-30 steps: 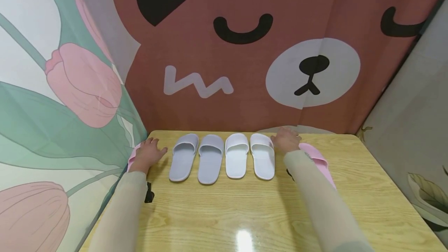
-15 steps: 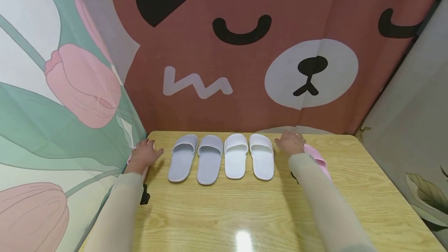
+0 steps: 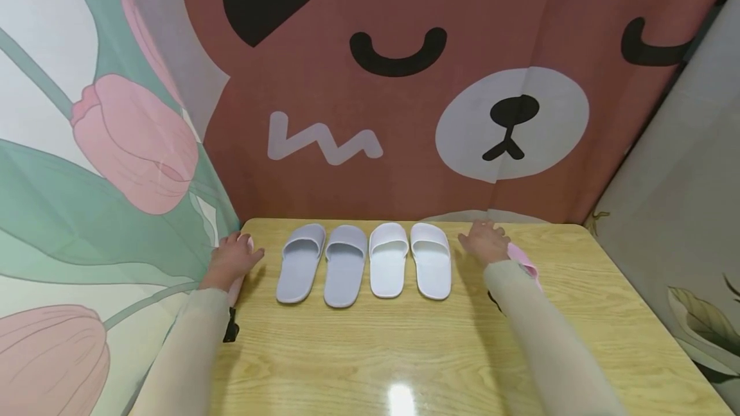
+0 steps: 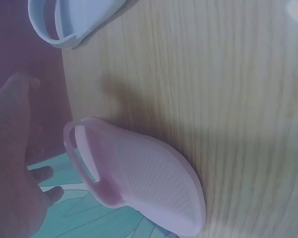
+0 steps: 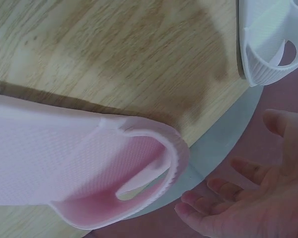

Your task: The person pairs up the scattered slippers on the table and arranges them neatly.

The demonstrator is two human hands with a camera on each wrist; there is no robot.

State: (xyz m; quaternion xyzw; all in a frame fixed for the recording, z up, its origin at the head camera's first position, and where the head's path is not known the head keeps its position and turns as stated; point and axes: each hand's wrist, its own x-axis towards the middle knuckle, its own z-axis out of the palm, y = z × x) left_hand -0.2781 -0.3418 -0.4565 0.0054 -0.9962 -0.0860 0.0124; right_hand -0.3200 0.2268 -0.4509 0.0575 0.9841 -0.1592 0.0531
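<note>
My left hand (image 3: 231, 262) hovers at the table's left end, fingers spread, over a pink slipper (image 4: 154, 178) that it mostly covers in the head view. The left wrist view shows nothing in its grasp. Toward the right, my right hand (image 3: 487, 242) hangs near the back edge with fingers loosely extended. In the right wrist view a second pink slipper (image 5: 64, 153) lies beside and below that hand, apart from the fingers. Between the hands stand a grey pair, left slipper (image 3: 297, 278) and right slipper (image 3: 342, 282), and a white pair, left slipper (image 3: 387, 275) and right slipper (image 3: 432, 276).
The slippers lie in a row along the back of a wooden table (image 3: 347, 352). Behind it hangs a brown bear-print curtain (image 3: 324, 191). A tulip-print curtain (image 3: 133, 242) borders the left side, and a pale curtain (image 3: 682, 198) the right.
My left hand has moved slightly left and down over its pink slipper. My right hand has shifted right, away from the white pair and toward the other pink slipper. The grey and white slippers stay put.
</note>
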